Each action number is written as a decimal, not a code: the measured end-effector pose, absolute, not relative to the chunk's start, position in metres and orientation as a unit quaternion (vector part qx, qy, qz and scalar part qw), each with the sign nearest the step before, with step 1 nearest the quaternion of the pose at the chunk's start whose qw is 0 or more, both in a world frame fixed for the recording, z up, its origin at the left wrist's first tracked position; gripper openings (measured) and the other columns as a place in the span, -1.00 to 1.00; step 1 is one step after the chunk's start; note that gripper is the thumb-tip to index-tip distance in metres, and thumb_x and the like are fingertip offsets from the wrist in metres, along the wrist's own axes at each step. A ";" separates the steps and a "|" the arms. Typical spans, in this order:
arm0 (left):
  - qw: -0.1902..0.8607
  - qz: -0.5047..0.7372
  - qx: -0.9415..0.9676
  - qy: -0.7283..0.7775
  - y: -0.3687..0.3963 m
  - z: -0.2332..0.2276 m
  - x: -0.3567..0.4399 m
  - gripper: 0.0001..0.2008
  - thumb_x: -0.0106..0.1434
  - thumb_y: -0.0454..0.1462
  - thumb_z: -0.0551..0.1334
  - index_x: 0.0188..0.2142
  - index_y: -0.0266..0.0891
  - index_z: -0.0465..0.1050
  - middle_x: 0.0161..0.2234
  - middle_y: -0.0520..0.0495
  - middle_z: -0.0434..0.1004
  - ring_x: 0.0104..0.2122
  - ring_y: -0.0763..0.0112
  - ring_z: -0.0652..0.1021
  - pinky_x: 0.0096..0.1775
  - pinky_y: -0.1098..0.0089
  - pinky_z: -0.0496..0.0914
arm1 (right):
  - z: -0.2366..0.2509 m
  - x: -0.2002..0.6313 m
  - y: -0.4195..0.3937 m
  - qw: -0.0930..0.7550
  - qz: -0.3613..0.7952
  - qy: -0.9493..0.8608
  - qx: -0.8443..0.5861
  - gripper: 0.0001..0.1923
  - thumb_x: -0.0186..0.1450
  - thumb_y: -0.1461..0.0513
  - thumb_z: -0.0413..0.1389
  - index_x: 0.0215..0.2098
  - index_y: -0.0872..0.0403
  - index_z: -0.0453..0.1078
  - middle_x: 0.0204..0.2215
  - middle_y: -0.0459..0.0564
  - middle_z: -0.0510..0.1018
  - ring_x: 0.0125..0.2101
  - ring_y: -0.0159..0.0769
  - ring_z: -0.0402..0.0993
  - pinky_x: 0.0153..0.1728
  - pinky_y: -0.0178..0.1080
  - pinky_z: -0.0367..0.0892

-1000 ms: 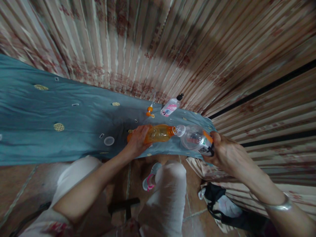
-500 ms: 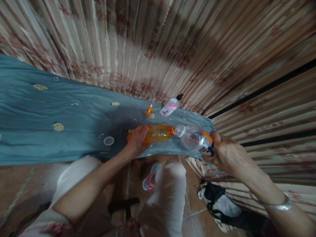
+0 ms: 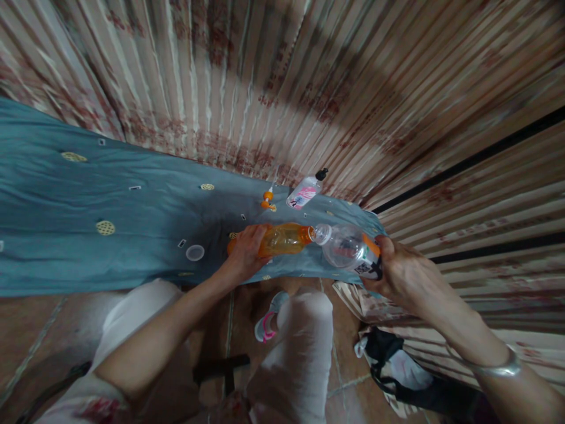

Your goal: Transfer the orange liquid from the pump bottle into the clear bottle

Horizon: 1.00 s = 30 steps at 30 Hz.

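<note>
My left hand (image 3: 249, 250) is closed around the base end of an orange see-through bottle (image 3: 285, 239), which points to the right. Its open neck meets the mouth of a clear plastic bottle (image 3: 344, 244). That clear bottle has an orange, white and black label, and my right hand (image 3: 399, 271) grips it near its base. Whether liquid passes between the two mouths I cannot tell. Behind the orange bottle lies an orange pump head (image 3: 267, 199) with a thin pale tube. Beside it is a clear bottle with a pink print and black cap (image 3: 304, 192).
A blue-green patterned cloth (image 3: 145, 218) covers the long surface. A small round white lid (image 3: 195, 252) lies on it, left of my left hand. Pleated curtains (image 3: 247, 82) hang close behind and to the right. A black bag (image 3: 384, 347) is on the tiled floor at right.
Almost nothing differs. Both hands hold the two bottles mouth to mouth in the same place, and the view has shifted very slightly.
</note>
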<state>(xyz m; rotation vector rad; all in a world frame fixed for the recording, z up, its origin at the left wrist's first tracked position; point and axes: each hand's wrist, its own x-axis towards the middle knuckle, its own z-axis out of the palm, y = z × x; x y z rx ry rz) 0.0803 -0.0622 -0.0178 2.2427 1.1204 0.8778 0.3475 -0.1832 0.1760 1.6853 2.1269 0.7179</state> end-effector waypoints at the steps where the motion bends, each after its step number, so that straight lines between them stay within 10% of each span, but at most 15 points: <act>1: 0.242 0.322 0.820 0.407 -0.062 -0.017 0.080 -0.34 0.15 -0.27 0.41 0.21 -0.17 0.24 0.11 -0.22 0.47 0.12 0.04 0.50 0.11 0.04 0.41 | 0.176 0.347 -0.183 0.167 0.252 0.745 0.595 -0.68 0.15 0.20 0.18 -0.17 0.13 0.24 -0.49 0.05 0.50 -0.49 -0.13 0.48 -0.44 -0.23 0.19; 30: 0.240 0.327 0.820 0.404 -0.063 -0.016 0.080 -0.35 0.15 -0.29 0.40 0.20 -0.22 0.23 0.11 -0.25 0.48 0.13 0.02 0.49 0.12 0.04 0.41 | 0.177 0.347 -0.184 0.166 0.233 0.742 0.607 -0.68 0.15 0.20 0.19 -0.18 0.10 0.23 -0.49 0.02 0.48 -0.48 -0.16 0.44 -0.45 -0.24 0.14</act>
